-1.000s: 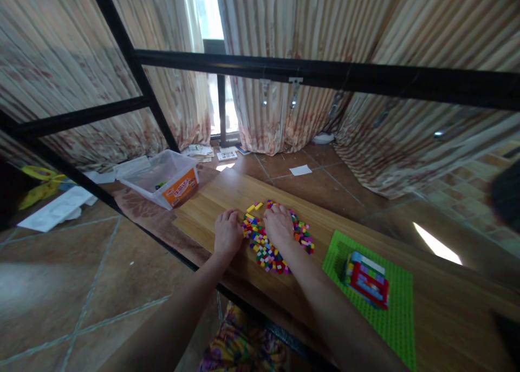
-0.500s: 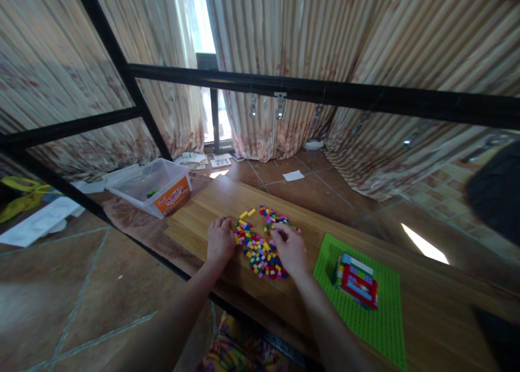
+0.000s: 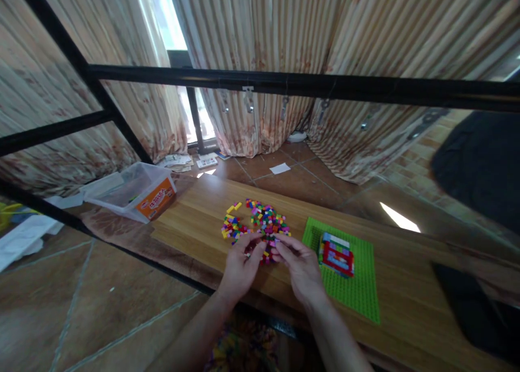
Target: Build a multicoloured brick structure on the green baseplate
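A heap of small coloured toy bricks (image 3: 268, 217) is spread over the wooden table. At its near side my left hand (image 3: 244, 263) is curled, thumb and forefinger drawn together; whatever they may hold is too small to make out. My right hand (image 3: 300, 266) faces it with fingertips pinched on a tiny pale purple brick (image 3: 277, 242). The two sets of fingertips are close, with a narrow gap between them. To the right lies a green baseplate (image 3: 359, 293), bearing a low block-shaped build (image 3: 338, 254) of red, blue, white and other bricks.
A clear plastic bin (image 3: 122, 196) with an orange label stands beyond the table's left end. A black bar (image 3: 284, 82) crosses behind the table, before striped curtains. A dark flat object (image 3: 467, 307) lies at the right. Papers (image 3: 280, 168) are on the tiled floor.
My view has turned rightward. My left hand has come from the heap's left side to its near edge, and my right hand has drawn back towards me, so both fingertips now nearly meet.
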Demonstrator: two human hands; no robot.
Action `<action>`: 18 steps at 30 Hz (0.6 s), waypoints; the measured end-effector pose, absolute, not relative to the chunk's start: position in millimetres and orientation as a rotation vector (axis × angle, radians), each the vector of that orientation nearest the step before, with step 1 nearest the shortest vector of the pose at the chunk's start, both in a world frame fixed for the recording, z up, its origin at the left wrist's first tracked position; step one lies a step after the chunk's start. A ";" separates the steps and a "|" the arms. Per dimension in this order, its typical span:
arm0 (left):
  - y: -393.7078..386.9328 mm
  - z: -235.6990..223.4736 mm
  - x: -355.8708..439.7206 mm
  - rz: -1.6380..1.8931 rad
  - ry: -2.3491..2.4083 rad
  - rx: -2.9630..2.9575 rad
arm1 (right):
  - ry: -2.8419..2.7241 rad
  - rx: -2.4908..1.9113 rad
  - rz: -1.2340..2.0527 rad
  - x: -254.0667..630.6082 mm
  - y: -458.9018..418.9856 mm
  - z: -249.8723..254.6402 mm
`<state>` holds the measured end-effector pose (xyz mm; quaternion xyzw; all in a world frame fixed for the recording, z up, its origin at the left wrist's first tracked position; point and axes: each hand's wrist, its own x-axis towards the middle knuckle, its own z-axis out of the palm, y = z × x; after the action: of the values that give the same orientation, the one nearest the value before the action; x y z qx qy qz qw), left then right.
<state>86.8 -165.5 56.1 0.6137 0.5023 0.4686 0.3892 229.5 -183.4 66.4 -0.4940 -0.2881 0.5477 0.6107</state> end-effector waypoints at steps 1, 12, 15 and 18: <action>-169.4 61.2 95.2 1.122 1.181 1.474 | -0.663 -1.129 1.252 230.4 -187.0 68.3; -188.5 77.7 128.9 0.901 0.957 1.155 | -0.687 -1.149 1.121 241.0 -217.1 63.8; -193.8 72.9 137.0 0.853 0.973 1.135 | -0.729 -1.203 1.094 253.1 -225.4 57.4; -189.4 67.7 135.8 0.863 1.049 1.163 | -0.797 -1.355 0.948 285.1 -232.3 49.7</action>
<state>135.8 -189.4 67.7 0.5072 0.4575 0.3763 0.6260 285.1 -232.3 49.7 -0.5862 -0.3449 0.4102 0.6075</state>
